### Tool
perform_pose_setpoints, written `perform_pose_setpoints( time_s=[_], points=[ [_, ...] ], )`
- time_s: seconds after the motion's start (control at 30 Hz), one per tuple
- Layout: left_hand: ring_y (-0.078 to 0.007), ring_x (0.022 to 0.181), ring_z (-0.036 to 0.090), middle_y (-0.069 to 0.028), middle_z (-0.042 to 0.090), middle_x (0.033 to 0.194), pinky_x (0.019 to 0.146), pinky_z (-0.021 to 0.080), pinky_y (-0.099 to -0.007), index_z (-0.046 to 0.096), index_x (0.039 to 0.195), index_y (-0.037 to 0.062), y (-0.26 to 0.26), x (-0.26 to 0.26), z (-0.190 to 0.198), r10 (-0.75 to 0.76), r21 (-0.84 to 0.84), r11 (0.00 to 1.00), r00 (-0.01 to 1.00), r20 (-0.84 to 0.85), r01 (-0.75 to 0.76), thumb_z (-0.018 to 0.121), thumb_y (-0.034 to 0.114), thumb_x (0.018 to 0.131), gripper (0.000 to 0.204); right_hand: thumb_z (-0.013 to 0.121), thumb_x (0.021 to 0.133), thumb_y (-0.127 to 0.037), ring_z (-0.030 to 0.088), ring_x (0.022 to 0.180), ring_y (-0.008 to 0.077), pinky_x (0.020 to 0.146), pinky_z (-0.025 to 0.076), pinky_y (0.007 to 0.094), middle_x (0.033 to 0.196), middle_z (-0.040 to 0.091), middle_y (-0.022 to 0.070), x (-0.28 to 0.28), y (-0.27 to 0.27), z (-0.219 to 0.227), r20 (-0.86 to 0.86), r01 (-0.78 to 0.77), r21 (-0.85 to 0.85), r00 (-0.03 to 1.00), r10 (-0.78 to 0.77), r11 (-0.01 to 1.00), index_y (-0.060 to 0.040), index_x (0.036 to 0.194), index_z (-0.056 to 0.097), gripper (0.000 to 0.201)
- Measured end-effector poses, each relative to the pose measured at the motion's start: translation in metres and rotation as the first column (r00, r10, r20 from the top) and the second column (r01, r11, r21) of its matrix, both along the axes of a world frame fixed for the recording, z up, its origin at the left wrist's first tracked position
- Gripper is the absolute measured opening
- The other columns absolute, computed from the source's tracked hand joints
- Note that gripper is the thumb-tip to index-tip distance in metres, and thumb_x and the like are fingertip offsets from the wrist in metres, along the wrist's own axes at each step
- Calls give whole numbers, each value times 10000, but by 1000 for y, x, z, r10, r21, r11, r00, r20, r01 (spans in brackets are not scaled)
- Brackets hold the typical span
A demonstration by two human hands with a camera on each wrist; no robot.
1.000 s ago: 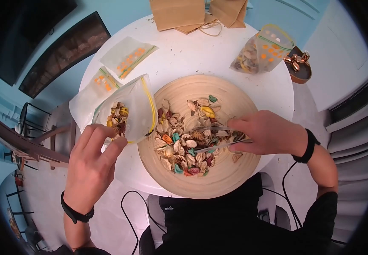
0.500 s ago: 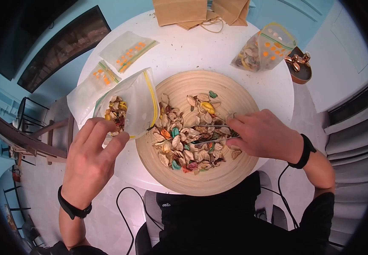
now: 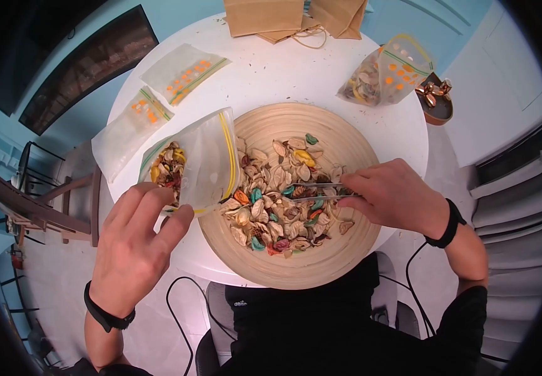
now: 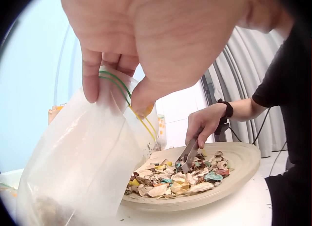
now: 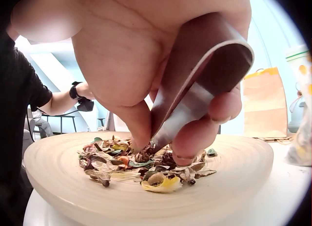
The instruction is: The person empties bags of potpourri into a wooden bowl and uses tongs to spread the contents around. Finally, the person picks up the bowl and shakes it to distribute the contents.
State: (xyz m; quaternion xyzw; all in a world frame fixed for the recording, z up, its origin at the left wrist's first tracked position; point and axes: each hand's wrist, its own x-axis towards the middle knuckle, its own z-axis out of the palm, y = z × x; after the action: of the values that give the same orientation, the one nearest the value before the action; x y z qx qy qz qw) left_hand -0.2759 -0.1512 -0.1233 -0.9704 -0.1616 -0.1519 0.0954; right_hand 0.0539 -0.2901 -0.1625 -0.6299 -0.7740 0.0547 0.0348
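My left hand (image 3: 136, 250) pinches the top edge of a clear zip bag (image 3: 207, 147) with yellow and green seal lines. Dried petals (image 3: 169, 164) lie inside the bag, whose mouth overlaps the left rim of a round wooden plate (image 3: 252, 271) in the head view. My right hand (image 3: 399, 197) grips metal tongs (image 5: 214, 50) by their arms, thumb on one side and fingers on the other. The tong tips stand in the potpourri (image 3: 271, 219) on the plate, either side of a brown pine cone (image 3: 299, 192). Whether they touch the cone I cannot tell.
Two flat zip bags (image 3: 186, 74) with orange marks lie at the table's back left. A filled zip bag (image 3: 377, 75) stands at the back right. Brown paper bags (image 3: 264, 17) are at the far edge. Small crumbs dot the white table (image 3: 271, 72).
The two tong arms have drawn closer together around the pine cone. The bag's mouth has shifted slightly right over the plate's rim, with my left hand still pinching it.
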Motion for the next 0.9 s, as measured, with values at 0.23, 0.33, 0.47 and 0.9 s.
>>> perform_pose_setpoints(
  time_s=[0.23,0.33,0.47,0.9],
  points=[
    [-318,969,629,-111,603,1009,781,552,-423,682,978,45,1,1,1,-16,-30,999,1000,13,16,706,-61,607,386,708,911,-324,661,666,306,579,495,391,692,639,86,0,6,29,-41,15,146,999,-9,989,-69,896,672,258],
    [-314,968,628,-109,605,1008,784,550,-416,688,978,51,1,4,5,-27,-45,999,999,17,28,701,-54,618,375,708,910,-322,647,647,317,573,490,398,688,634,101,-11,28,47,-52,5,215,999,6,977,-54,870,661,276],
    [-304,971,626,-103,611,1012,796,547,-411,698,987,51,3,6,8,-23,-68,997,1000,0,23,717,-55,652,352,700,915,-312,645,630,318,575,493,416,675,630,99,-46,82,52,6,-204,289,977,211,935,-35,838,633,295],
    [-306,904,605,-98,602,983,726,517,-414,672,959,41,17,-9,13,113,-97,990,985,130,-101,709,-124,725,289,673,834,-155,620,777,233,607,487,351,848,571,79,-55,-29,17,-28,-144,90,989,147,985,58,1207,604,435]
  ],
)
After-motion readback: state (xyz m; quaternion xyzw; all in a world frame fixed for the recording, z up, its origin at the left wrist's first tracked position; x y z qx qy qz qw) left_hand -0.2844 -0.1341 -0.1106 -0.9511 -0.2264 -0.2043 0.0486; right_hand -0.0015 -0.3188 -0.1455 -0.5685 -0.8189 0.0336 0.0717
